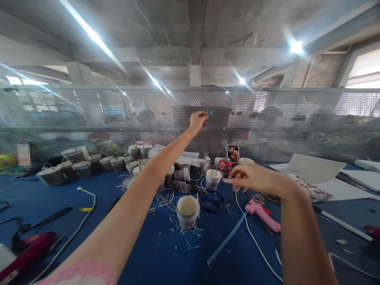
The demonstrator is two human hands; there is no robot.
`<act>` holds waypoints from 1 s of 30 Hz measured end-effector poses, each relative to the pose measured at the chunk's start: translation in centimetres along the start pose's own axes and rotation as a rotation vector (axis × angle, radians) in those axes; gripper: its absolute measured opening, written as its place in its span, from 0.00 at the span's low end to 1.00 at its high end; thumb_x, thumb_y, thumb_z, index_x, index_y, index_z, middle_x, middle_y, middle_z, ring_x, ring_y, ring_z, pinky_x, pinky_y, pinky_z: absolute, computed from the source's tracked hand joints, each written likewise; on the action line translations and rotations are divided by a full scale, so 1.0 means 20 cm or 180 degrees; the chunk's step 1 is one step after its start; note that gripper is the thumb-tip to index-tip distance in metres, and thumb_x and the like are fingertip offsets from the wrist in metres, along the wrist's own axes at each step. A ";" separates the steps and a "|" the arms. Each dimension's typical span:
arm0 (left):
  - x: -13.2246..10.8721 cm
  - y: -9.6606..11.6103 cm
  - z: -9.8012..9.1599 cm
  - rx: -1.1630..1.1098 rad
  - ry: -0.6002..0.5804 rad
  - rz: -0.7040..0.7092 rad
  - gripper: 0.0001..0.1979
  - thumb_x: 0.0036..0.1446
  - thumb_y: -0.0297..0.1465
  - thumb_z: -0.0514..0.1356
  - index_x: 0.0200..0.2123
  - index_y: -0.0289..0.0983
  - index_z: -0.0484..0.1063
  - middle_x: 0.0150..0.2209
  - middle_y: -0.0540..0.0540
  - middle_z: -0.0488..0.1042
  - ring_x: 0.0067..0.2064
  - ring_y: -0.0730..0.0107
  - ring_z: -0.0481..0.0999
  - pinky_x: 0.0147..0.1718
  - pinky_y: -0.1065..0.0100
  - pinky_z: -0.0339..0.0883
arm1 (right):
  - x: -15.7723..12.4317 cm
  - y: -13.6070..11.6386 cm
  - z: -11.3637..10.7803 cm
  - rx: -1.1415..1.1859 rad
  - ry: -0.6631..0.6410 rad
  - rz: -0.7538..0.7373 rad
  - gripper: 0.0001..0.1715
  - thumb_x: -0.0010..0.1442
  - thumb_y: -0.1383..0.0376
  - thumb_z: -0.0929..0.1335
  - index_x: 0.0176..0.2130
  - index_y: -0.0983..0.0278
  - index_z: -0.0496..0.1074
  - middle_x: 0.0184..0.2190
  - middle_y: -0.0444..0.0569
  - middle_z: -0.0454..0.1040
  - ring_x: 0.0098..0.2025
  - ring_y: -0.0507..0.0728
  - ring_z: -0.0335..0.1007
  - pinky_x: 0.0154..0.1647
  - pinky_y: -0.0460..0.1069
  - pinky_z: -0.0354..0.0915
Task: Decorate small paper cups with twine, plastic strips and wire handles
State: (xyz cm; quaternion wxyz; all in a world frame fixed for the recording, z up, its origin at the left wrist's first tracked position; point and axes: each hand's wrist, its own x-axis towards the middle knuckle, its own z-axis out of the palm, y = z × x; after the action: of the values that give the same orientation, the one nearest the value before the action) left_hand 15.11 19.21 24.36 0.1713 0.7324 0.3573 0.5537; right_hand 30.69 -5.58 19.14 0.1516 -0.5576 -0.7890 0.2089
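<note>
My left hand (198, 120) is raised at full reach before the perforated metal screen. Its fingertips pinch a small teal thing (210, 113), too small to name. Lower and to the right, my right hand (247, 178) hovers over the table with fingers loosely bent and apart; I see nothing in it. It is nearest to a small white handled pot (213, 179) and a red drink can (225, 166). Centred in front of me stands another pale, fabric-wrapped pot (188, 211), upright and open at the top.
Several small pots (81, 168) crowd the back left. Scissors (212, 200) lie among string scraps. A pink glue gun (263, 215) with a white cable and a blue strip (227, 239) lies at right. A magenta tool (29, 253) is at front left. White paper (317, 166) covers the back right.
</note>
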 end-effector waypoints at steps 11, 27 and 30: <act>-0.68 0.29 -0.36 -0.3091 0.0557 -0.1099 0.01 0.51 0.25 0.59 0.28 0.34 0.69 0.30 0.50 0.74 0.31 0.76 0.75 0.35 0.71 0.69 | 0.16 -0.08 0.12 0.0055 0.1451 -0.0650 0.25 0.50 0.48 0.66 0.37 0.66 0.71 0.36 0.55 0.75 0.37 0.59 0.71 0.38 0.53 0.65; -1.51 -0.35 -0.68 -0.4010 -0.0220 -0.3272 0.06 0.56 0.26 0.53 0.28 0.35 0.67 0.18 0.53 0.65 0.16 0.83 0.67 0.13 0.85 0.61 | 0.29 -0.24 0.47 -0.0510 -0.1169 -0.1131 0.61 0.33 0.51 0.74 0.60 0.66 0.51 0.59 0.57 0.55 0.54 0.63 0.60 0.50 0.50 0.60; -1.55 -0.42 -0.66 -0.4113 -0.0382 -0.3231 0.05 0.55 0.24 0.53 0.27 0.35 0.65 0.20 0.52 0.65 0.17 0.84 0.67 0.14 0.85 0.62 | 0.37 -0.28 0.58 -0.0751 -0.1348 -0.1159 0.54 0.32 0.51 0.74 0.55 0.66 0.59 0.54 0.56 0.62 0.52 0.64 0.61 0.48 0.51 0.61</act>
State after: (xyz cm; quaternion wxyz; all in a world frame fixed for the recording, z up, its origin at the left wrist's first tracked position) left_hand -4.14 0.94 1.99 0.8073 0.2671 0.2461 0.4652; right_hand 18.16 -2.10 11.84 -0.0471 -0.3647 -0.9089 0.1969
